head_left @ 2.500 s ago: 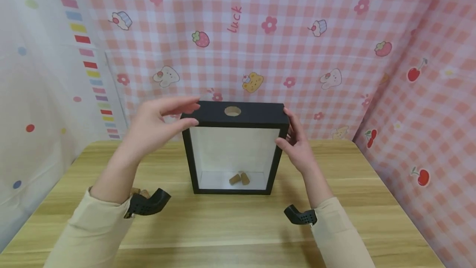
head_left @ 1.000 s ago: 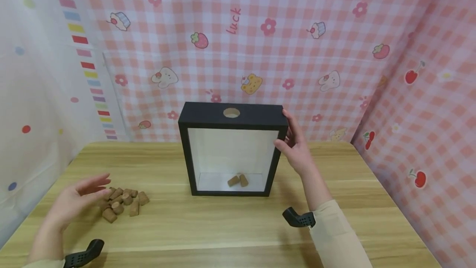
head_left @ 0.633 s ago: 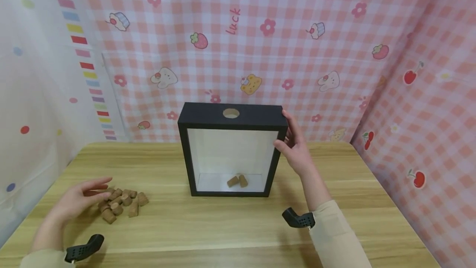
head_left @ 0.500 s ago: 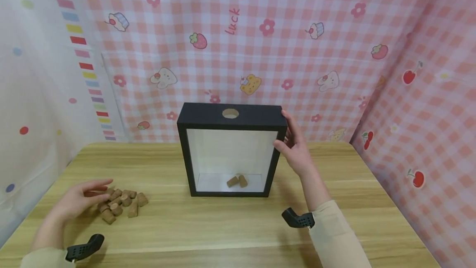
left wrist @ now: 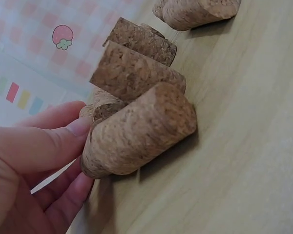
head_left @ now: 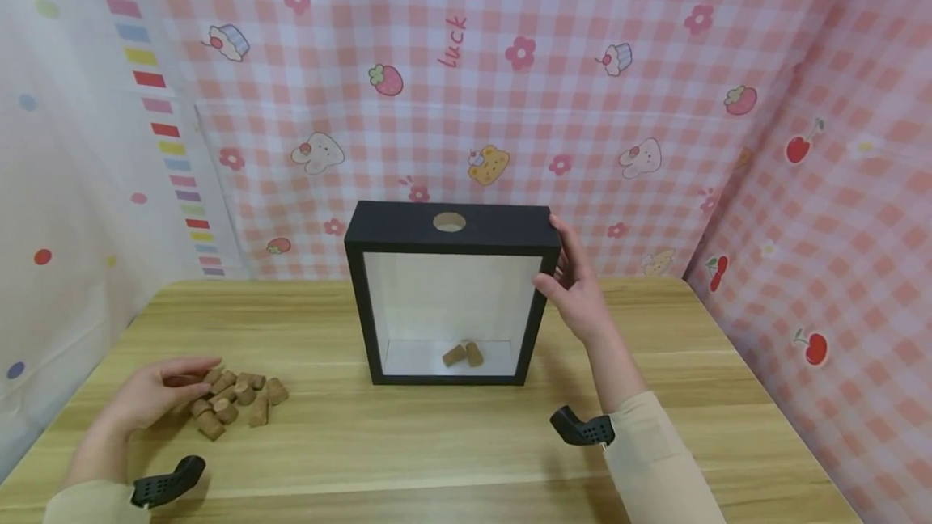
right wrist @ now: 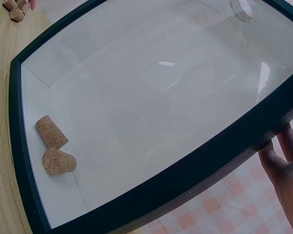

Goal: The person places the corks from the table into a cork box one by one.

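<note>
A black-framed display box (head_left: 451, 249) with a clear front and a round hole in its top stands upright on the table. Two corks (head_left: 455, 355) lie on its white floor. My right hand (head_left: 582, 297) grips its upper right side, thumb at the front edge, other fingers on the side. In the right wrist view, those fingers (right wrist: 288, 163) touch the frame's edge. At the left, my left hand (head_left: 156, 395) is at a pile of loose corks (head_left: 243, 392). The left wrist view shows thumb and fingertips pinching a cork (left wrist: 101, 103), partly hidden behind a nearer cork (left wrist: 141, 131).
The wooden table (head_left: 451, 459) extends around the box and pile. Behind it hangs a pink checked curtain (head_left: 466, 103), with another cloth at the right and a white dotted one at the left. Each wrist carries a black camera mount (head_left: 582, 427).
My left hand has left the box's upper left corner and come down to the cork pile, where its fingers have drawn in. The right hand keeps its hold on the box.
</note>
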`<state>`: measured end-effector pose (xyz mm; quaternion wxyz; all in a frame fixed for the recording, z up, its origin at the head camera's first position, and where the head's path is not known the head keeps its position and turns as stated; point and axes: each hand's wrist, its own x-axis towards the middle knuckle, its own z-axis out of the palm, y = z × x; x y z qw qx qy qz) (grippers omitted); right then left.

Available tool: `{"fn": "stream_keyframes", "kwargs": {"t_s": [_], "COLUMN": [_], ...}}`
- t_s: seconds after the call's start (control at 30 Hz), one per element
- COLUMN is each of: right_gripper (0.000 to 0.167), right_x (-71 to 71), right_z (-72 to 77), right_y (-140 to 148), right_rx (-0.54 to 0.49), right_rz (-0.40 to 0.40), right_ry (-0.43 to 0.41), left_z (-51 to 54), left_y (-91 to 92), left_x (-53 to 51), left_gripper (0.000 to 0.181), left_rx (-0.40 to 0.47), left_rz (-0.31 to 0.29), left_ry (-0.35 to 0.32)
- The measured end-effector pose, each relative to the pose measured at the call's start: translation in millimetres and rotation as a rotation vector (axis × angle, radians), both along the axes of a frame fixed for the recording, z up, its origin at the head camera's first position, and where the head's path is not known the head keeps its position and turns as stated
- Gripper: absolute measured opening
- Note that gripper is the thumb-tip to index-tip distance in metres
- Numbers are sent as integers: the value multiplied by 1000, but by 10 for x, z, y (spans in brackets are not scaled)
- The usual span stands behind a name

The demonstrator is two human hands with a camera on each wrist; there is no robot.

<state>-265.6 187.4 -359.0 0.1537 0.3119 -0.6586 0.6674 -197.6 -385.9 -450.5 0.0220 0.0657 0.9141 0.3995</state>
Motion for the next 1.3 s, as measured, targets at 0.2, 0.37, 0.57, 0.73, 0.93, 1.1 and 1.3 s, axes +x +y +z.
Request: {"fn": "stream_keyframes", "kwargs": {"t_s": [0.2, 0.37, 0.57, 0.73, 0.93, 1.1, 1.3], "right_gripper": [70, 69, 68, 68, 69, 69, 69], "right_x": [-5, 2, -10, -18, -14, -14, -15], "right_z": [0, 1, -7, -6, 0, -10, -9], "right_y": [-1, -1, 5, 7, 6, 10, 14], "right_rx": [5, 7, 8, 9, 19, 15, 16], "right_rz": [-1, -5, -3, -1, -12, -16, -12], "right_ry": [-1, -9, -4, 2, -11, -12, -6], "left_z": [-40, -89, -140, -165, -100, 46, 286], "left_y": [-17, -16, -42, -74, -52, 25, 172], "left_x": [7, 18, 38, 60, 84, 71, 22], "left_gripper": [40, 33, 30, 28, 31, 36, 36], "left_rx": [44, 74, 117, 186, 201, 204, 209], "left_rz": [14, 25, 80, 99, 150, 189, 174], "left_ry": [22, 83, 97, 73, 55, 66, 121]}}
